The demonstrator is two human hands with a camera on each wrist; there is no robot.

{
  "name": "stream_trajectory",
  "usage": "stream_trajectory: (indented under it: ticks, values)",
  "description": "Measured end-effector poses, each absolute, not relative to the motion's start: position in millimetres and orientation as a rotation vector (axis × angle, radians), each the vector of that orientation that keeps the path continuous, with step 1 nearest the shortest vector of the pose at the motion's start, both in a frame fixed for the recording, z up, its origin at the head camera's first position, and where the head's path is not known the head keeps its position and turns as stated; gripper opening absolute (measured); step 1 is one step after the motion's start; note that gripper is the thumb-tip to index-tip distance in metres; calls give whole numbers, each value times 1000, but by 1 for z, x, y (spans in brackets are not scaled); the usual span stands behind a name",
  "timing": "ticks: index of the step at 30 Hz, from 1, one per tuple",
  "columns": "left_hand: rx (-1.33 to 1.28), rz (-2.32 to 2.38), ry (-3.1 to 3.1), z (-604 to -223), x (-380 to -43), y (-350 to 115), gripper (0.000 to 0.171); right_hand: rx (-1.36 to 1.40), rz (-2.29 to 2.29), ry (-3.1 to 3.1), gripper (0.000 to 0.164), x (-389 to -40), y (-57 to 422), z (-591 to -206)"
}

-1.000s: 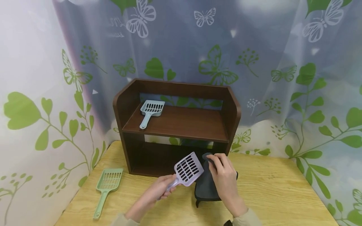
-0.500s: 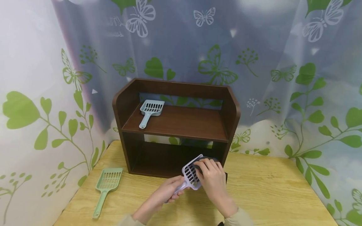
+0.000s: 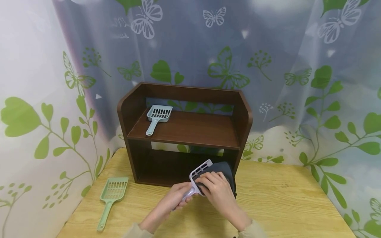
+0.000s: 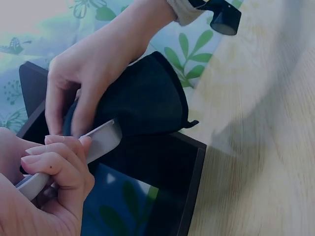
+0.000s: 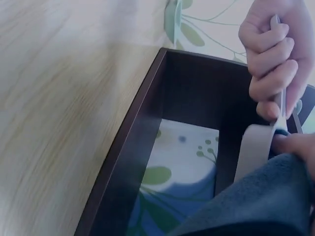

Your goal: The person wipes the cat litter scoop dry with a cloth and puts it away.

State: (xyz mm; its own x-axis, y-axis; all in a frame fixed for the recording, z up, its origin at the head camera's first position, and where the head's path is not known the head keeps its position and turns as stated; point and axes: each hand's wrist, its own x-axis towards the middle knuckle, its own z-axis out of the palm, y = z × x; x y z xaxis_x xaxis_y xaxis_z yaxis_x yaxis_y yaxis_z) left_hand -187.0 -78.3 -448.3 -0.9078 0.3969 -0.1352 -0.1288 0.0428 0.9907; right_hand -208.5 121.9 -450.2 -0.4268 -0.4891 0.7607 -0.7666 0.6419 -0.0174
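My left hand point(image 3: 175, 198) grips the handle of a pale purple slotted litter scoop point(image 3: 192, 189), its head pointing up and to the right. A dark grey cloth point(image 3: 227, 170) lies over part of the slotted head. Curled fingers of my right hand point(image 3: 217, 191) hold that cloth against the scoop's inner face. In the left wrist view the cloth point(image 4: 145, 98) hangs from the right hand point(image 4: 93, 73), a small loop at its corner. The right wrist view shows the left fingers wrapped round the handle, while the cloth point(image 5: 256, 199) partly hides the right hand.
Behind the hands stands a dark brown two-tier shelf point(image 3: 184, 142). A light blue litter scoop point(image 3: 152, 127) lies on its upper board at the left. A green litter scoop point(image 3: 105, 214) lies on the wooden table point(image 3: 282, 205) at left. A patterned curtain hangs behind.
The right hand has brought the cloth left from beside the scoop onto its slotted head, now partly covered. The left hand keeps its grip and has tilted the scoop slightly.
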Motion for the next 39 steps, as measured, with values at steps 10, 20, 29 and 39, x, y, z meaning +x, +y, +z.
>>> stream_trajectory:
  ticks: [10,20,29,39]
  values:
    - [259,1912,2051,-446,-191,-85,42,1172,200,-2081,13,-205,146,-443]
    - [306,1858,2095,-443,-186,-99,41,1105,161,-2086,15,-209,162,-442]
    - [332,1886,2041,-444,-185,-115,43,974,424,-2150,37,-210,177,-443]
    - [364,1951,1955,-443,-186,-118,49,505,1349,-2133,19,-204,180,-451]
